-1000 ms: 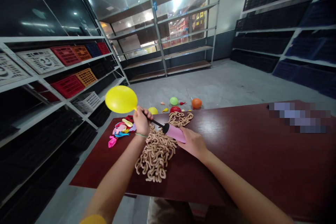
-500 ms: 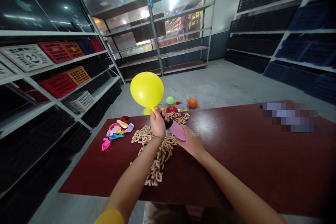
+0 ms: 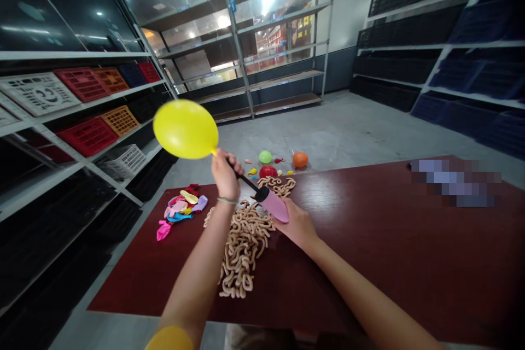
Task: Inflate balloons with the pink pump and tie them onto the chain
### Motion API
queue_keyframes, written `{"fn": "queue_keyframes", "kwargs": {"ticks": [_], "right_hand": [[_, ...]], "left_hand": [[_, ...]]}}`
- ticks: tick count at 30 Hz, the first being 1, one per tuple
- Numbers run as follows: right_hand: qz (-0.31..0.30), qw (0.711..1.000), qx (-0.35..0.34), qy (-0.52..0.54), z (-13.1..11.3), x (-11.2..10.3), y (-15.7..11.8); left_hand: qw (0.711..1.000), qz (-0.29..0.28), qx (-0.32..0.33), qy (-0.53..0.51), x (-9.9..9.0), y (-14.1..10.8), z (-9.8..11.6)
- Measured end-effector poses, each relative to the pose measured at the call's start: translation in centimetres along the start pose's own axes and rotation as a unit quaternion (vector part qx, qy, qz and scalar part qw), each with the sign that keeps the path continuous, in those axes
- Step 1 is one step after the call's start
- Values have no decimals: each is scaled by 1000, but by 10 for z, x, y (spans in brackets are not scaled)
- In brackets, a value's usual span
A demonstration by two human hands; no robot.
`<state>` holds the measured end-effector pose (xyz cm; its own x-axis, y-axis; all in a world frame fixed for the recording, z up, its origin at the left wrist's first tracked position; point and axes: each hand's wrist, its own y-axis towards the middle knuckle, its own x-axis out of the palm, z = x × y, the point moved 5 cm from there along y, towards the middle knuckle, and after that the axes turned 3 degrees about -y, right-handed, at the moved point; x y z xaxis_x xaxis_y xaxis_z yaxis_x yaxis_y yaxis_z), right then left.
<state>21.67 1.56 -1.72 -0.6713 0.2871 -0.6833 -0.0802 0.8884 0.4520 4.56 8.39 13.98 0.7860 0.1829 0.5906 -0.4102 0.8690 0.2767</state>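
Observation:
A yellow balloon (image 3: 185,129), inflated, hangs up and to the left of my left hand (image 3: 226,178). That hand is closed round the balloon's neck and the end of the black rod of a hand pump. The pump's pink barrel (image 3: 275,206) lies in my right hand (image 3: 298,228), its fingers wrapped round from below and partly hidden. Between barrel and left hand the thin black rod shows. Beneath my hands lies a heap of beige, twisted, cord-like pieces (image 3: 241,249). Uninflated balloons (image 3: 177,208) in several colours form a pile to the left.
The dark red table (image 3: 369,251) spans the foreground, with a blurred, pixelated item (image 3: 451,181) at its right. Beyond the far edge, a green balloon (image 3: 265,157), a red balloon (image 3: 268,171) and an orange balloon (image 3: 300,160) are on the floor. Shelves with crates (image 3: 84,84) stand left.
My left hand has moved left and away from the pink barrel, and the black rod now shows between them. The yellow balloon has shifted left and looks larger. My right hand has hardly moved.

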Motion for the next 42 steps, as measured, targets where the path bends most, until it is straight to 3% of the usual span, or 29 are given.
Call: {"fn": "queue_keyframes", "kwargs": {"ticks": [3,6,9,14,16,18,20,24,26,28,30,33,37,40,42], "right_hand": [[6,1000,22,-21,2,-4,1],[7,999,5,-45,1,-3,-1],[8,997,-41,-68,-1,1,-2],[7,992,-89,-89,-7,4,-4],[9,992,-92,-90,-8,6,-4],[19,992,-80,-93,-7,6,-3],[33,993,-60,-97,-4,5,-3],[43,991,-32,-120,0,0,-2],[31,989,-33,-138,-1,-1,-2],[17,986,-48,-156,-4,1,-3],[10,984,-73,-165,-8,3,-4],[8,982,-108,-152,-13,7,-6],[14,987,-114,-110,-13,7,-5],[18,991,-93,-89,-11,6,-4],[22,993,-74,-89,-8,5,-3]], "left_hand": [[997,-39,-66,27,-3,-29,-50],[996,-32,-85,15,-13,-43,-68],[996,9,-85,13,-32,-29,-53],[997,73,-31,11,-63,19,8],[996,85,-8,-1,-67,28,25],[996,88,5,-19,-62,24,26],[996,78,3,-30,-51,10,10],[998,48,-43,-21,-33,-34,-45],[996,59,-55,-25,-36,-49,-63],[995,71,-65,-27,-47,-53,-68],[993,75,-83,-24,-60,-47,-59],[993,72,-86,-24,-73,-27,-28],[997,63,-37,-17,-73,-1,16],[998,66,-4,-20,-63,7,23],[997,69,0,-35,-53,1,13]]}}
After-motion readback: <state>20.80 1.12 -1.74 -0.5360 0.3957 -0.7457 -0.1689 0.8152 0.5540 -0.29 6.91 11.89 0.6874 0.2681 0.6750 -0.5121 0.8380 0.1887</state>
